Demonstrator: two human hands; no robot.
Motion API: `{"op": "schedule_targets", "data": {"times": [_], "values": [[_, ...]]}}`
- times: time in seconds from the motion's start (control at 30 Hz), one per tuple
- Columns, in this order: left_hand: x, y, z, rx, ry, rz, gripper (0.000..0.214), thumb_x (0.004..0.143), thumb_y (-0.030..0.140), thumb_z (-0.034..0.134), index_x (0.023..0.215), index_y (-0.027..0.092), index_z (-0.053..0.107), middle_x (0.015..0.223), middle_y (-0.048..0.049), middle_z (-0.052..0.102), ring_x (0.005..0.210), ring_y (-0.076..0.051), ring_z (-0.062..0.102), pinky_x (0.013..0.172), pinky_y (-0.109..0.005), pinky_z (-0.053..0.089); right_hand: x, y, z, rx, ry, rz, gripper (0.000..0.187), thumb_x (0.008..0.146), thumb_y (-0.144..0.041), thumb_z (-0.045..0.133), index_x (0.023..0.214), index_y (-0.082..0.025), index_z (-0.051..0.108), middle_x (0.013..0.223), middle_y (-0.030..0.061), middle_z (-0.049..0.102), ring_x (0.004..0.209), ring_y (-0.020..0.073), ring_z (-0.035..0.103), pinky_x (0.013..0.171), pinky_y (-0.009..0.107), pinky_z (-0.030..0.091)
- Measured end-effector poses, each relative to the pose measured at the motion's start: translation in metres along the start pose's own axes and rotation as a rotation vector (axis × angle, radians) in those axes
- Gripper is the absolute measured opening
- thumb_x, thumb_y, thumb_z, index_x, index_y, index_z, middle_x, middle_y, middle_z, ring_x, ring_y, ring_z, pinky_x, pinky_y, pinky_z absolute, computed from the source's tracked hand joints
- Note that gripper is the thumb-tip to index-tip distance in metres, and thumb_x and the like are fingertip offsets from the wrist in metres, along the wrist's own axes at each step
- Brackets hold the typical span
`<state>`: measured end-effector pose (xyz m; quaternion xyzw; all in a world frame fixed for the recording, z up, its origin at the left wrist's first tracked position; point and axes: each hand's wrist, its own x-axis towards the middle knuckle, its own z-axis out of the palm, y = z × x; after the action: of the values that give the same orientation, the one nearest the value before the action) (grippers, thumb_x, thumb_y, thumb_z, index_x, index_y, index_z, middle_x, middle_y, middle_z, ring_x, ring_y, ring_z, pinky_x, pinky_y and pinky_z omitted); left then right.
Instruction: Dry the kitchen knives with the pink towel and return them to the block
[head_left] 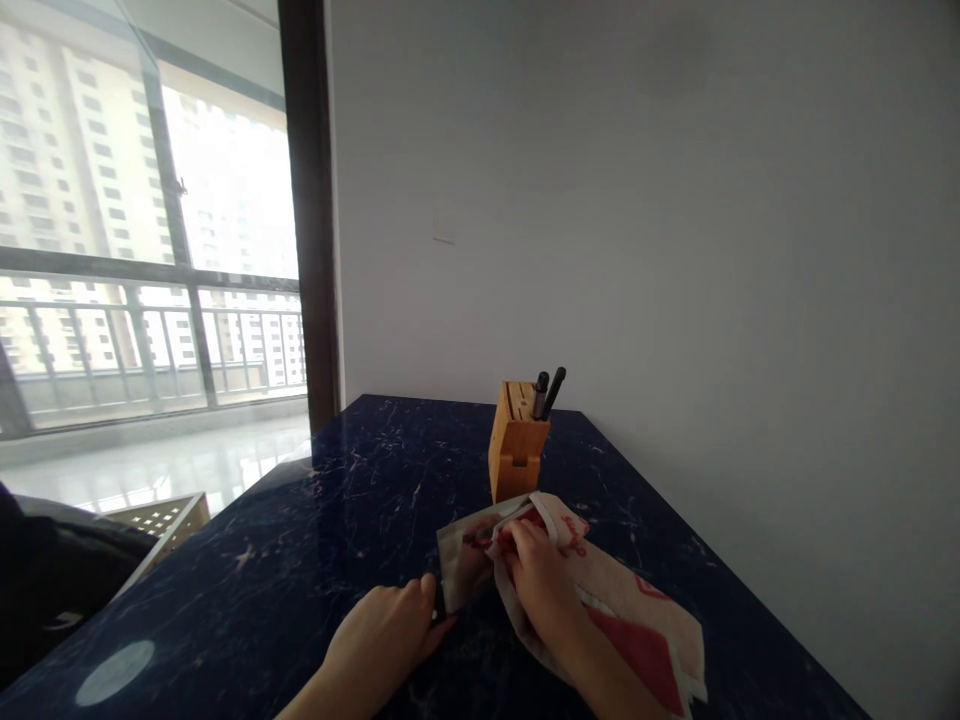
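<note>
Red-printed cream cloth (637, 610) bunched mid-table

Across the dark blue marble-veined table (247, 530), the left hand (379, 640) sits curled at the cloth's near edge, its hold unclear. Farther right, the right hand (536, 590) pinches the gathered folds closed. A pale bamboo knife block (516, 445) stands just beyond the cloth.

Daylight pours through a tall glass window (225, 170) on the left, set in a dark wooden frame (310, 210), with a metal balcony railing (150, 340) and pale apartment towers (90, 150) beyond. Glossy pale floor tiles (172, 465) catch the glare. A plain grey wall (637, 220) with a small white switch plate (444, 229) meets the dark blue, white-veined marble desk (360, 470), and a perforated cream crate (169, 518) stands past its near corner.
</note>
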<state>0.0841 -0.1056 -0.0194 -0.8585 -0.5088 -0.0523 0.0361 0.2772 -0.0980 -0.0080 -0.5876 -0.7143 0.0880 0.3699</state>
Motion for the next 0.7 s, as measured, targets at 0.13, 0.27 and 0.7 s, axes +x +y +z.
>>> {"op": "schedule_targets", "data": {"times": [0.13,0.27,0.7], "values": [[0.000,0.002,-0.001,0.013,0.001,-0.001,0.037,0.087,0.044,0.032,0.089,0.016,0.057,0.075,-0.0083,0.067,0.064,-0.028,0.065,0.053,-0.035,0.049,-0.014,-0.011,0.007,0.013,-0.108,-0.091,0.022,0.070,-0.004,0.042,0.079,-0.019,0.055,0.086,0.0040,0.059,0.084,0.0166,0.053,0.076,0.026,0.040],[-0.001,0.004,-0.004,0.001,-0.018,0.001,0.040,0.088,0.042,0.028,0.089,0.015,0.058,0.075,-0.0097,0.067,0.065,-0.026,0.066,0.056,-0.031,0.048,-0.022,-0.023,0.013,0.047,-0.145,-0.170,0.021,0.071,-0.006,0.042,0.079,-0.019,0.056,0.085,0.0034,0.059,0.082,0.0166,0.053,0.075,0.026,0.041],[-0.002,0.007,-0.007,0.005,-0.067,0.033,0.031,0.086,0.033,0.035,0.100,0.014,0.056,0.080,-0.0120,0.068,0.071,-0.027,0.066,0.061,-0.035,0.049,-0.022,-0.036,0.012,0.128,-0.107,-0.141,0.014,0.077,-0.011,0.044,0.080,-0.019,0.056,0.084,0.0042,0.059,0.082,0.0170,0.054,0.075,0.028,0.042]]}}
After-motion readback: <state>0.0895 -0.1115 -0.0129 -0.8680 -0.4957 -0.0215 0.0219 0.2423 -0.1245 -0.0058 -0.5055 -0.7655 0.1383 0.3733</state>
